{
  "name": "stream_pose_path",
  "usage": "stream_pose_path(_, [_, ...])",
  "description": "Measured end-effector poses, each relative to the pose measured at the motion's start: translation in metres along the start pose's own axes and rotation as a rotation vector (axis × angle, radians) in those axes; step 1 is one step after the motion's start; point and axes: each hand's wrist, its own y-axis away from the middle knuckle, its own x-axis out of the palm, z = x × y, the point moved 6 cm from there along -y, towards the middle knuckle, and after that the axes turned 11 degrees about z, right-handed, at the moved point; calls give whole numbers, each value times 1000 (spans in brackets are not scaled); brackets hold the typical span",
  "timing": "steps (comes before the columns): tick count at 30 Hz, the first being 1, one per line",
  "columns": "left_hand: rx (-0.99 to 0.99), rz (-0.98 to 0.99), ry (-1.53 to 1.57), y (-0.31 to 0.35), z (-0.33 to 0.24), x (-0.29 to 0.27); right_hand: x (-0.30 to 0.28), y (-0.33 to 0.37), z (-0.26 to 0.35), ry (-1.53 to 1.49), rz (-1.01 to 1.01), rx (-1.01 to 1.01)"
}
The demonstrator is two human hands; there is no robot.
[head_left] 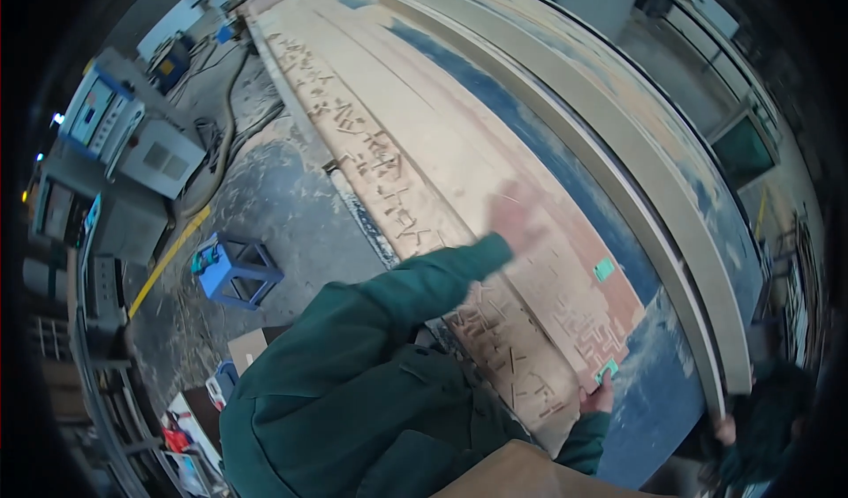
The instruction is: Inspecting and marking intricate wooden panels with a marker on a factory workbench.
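Observation:
Across the bench lies a long pale wooden board (442, 136) with a reddish near end and small cut grooves. Over its middle hovers my left hand (521, 219), smeared by motion, so its fingers do not show clearly. At the board's near corner my right hand (599, 397) closes on the edge, beside a small green patch (607, 371). A second green patch (603, 270) sits farther up the same reddish end. Along the board's left side runs a strip strewn with short wooden offcuts (389, 180).
Long beige profiles (636, 180) line the right side of the dusty blue bench top (658, 392). Another person's hand (725, 431) touches their near end. On the floor at left stand a blue stool (238, 271) and a control cabinet (159, 158) with hoses.

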Motion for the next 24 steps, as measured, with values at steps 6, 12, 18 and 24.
stream_pose_path(6, [-1118,-337,323,37,237,-86,26,19,39,181,-15,84])
stream_pose_path(12, [-306,-172,2194,-24,249,-69,63,82,54,295,-150,104])
stream_pose_path(18, [-635,-66,1793,-30,319,-46,39,91,37,330,-310,135])
stream_pose_path(24, [-1541,-408,304,-53,285,-73,35,64,9,355,-275,421])
